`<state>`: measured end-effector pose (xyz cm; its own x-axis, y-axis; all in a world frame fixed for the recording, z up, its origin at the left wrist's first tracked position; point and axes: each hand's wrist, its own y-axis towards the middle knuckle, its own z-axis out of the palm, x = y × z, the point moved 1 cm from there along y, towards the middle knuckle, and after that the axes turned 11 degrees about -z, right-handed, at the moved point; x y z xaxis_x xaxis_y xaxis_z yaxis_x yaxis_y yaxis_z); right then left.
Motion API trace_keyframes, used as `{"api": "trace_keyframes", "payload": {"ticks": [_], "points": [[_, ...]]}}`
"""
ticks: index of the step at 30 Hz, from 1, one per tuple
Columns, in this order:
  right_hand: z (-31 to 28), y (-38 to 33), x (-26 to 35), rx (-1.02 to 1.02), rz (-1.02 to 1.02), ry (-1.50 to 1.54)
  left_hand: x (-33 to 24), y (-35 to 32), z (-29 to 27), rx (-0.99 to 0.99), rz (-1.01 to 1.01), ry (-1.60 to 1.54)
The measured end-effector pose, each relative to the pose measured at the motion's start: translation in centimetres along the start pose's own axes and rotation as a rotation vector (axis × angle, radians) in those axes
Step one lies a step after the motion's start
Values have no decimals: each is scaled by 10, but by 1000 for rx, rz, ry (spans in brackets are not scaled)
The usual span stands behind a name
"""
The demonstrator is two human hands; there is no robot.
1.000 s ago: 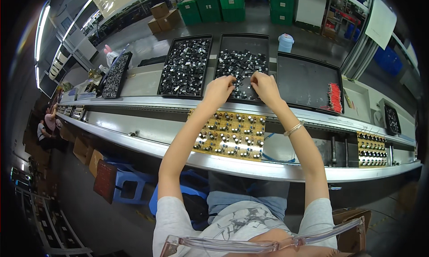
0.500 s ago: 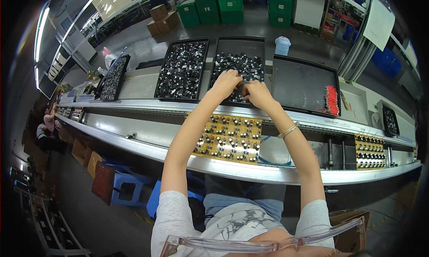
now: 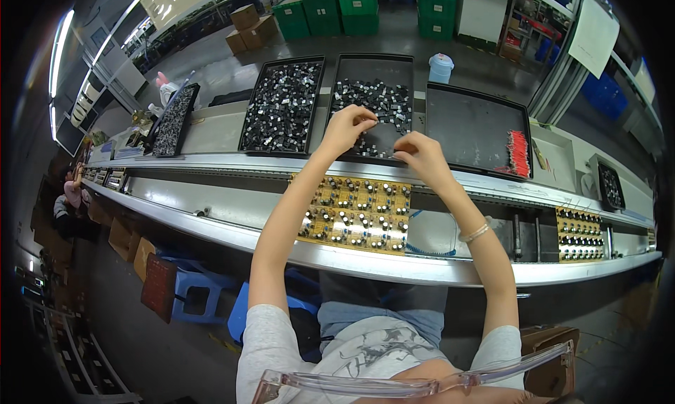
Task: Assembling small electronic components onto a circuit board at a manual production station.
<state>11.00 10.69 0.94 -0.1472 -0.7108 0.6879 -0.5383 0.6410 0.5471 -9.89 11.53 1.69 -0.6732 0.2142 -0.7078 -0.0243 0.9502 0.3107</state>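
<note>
Nearest me: yellow circuit board (image 3: 355,213) lying flat on the conveyor rail (image 3: 211,211), matte laminate, rows of upright black cylindrical parts with shiny tops. My forearms pass right over it, so I judge a dropped piece would land among those parts and be hard to spot.

Beyond it, both hands over the middle tray (image 3: 373,70), a shallow black rigid tray with a raised lip. Left hand (image 3: 349,125) fingers curled and pinched down into the loose small components (image 3: 373,98), black blocky bodies with silvery glints, heaped toward the far half of the tray. Can't tell if it actually has one. Right hand (image 3: 420,157) sits at the tray's near edge, fingers drawn together narrow; whatever it holds, if anything, is too small to see.

Risks as I read them:
- parts are small and slick-looking, easy to fumble from a pinch
- right hand close to the lip, a nudge could flick pieces over onto the belt
- thin metal bracelet (image 3: 474,232) on the right wrist hangs above the board area, could snag an upright part

Left tray (image 3: 281,105) is packed with similar dark bits. Right tray (image 3: 478,126) mostly bare, smooth, with a cluster of red thin pieces (image 3: 518,153) at its right edge.

Farther back: pale blue jug (image 3: 441,68), then green crates (image 3: 323,10) and cardboard boxes (image 3: 252,24) on the floor
</note>
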Motion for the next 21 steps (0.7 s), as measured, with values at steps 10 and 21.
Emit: {"api": "trace_keyframes", "payload": {"ticks": [10,21], "points": [[-11,-45,16,164,246,71,-19,-74,19,278,-174,-306],[9,-56,-4,176,86,-214,-21,-84,28,344,-53,-100]]}}
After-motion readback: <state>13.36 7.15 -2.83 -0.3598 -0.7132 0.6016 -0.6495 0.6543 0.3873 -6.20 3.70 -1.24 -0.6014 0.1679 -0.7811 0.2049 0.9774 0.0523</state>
